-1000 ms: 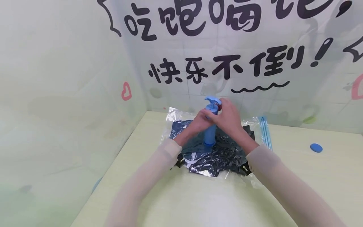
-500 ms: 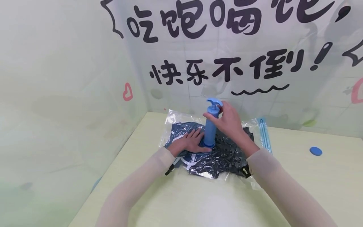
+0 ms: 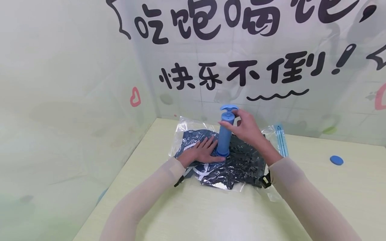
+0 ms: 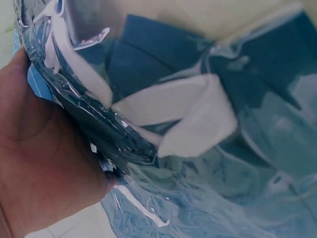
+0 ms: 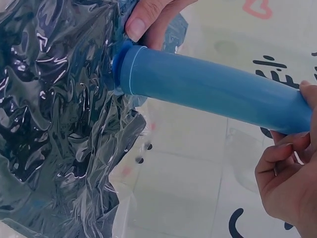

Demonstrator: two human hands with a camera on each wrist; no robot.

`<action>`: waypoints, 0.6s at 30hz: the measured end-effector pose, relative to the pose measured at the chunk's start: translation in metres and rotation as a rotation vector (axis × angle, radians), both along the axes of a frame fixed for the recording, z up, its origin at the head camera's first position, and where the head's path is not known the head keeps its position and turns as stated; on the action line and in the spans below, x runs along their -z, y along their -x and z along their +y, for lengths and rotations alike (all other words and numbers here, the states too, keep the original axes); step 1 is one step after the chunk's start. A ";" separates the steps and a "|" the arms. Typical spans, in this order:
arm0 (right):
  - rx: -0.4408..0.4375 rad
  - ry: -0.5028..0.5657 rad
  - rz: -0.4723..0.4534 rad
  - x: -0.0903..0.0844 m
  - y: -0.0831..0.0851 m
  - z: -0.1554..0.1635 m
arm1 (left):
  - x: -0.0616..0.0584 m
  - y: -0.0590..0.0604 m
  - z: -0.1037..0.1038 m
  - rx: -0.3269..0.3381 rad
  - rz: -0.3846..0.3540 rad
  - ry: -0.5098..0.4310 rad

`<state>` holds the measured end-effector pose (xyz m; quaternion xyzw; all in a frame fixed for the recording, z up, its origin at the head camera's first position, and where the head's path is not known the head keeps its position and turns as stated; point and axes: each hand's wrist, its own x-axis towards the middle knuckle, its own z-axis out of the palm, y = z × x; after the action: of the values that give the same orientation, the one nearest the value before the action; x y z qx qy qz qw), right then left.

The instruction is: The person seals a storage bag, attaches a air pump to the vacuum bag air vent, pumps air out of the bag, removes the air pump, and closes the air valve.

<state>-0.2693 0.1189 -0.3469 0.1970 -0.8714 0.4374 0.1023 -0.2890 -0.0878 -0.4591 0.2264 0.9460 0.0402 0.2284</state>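
A clear vacuum bag with dark blue clothing inside lies on the pale table. A blue hand pump stands upright on the bag. My left hand lies flat on the bag beside the pump's base, thumb near the foot. My right hand grips the top of the pump barrel just under its blue handle.
A small blue round cap lies on the table to the right. The bag's blue zip strip runs along its right edge. A wall with black lettering stands close behind, another wall to the left.
My left hand came off the pump barrel and went down flat onto the bag at the pump's base. The right hand stayed on the top of the pump.
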 end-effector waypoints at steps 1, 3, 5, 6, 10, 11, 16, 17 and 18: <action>-0.002 0.002 -0.003 0.000 0.000 0.000 | 0.001 0.000 0.000 0.000 0.002 0.006; -0.006 0.009 -0.005 0.001 0.000 0.001 | 0.001 0.000 0.001 -0.001 0.004 0.015; -0.005 0.013 -0.005 0.001 -0.001 0.001 | 0.001 -0.001 0.001 -0.005 0.005 0.019; -0.004 0.016 -0.006 0.001 -0.002 0.001 | 0.000 -0.001 0.001 -0.006 0.003 0.019; 0.017 0.002 0.002 0.001 -0.006 -0.003 | -0.001 -0.002 0.002 -0.012 -0.008 0.025; 0.019 0.002 0.005 0.000 -0.007 -0.004 | -0.001 -0.002 0.002 -0.014 -0.009 0.028; 0.058 0.022 0.012 0.001 -0.011 -0.010 | -0.005 -0.004 0.003 -0.021 -0.009 0.020; 0.075 0.033 0.014 0.002 -0.011 -0.011 | -0.005 -0.004 0.003 -0.022 -0.012 0.017; 0.099 0.044 0.018 0.002 -0.011 -0.013 | -0.006 -0.005 0.003 -0.024 -0.014 0.012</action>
<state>-0.2584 0.1060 -0.3487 0.1550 -0.8694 0.4491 0.1359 -0.2841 -0.0853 -0.4533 0.2136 0.9472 0.0386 0.2358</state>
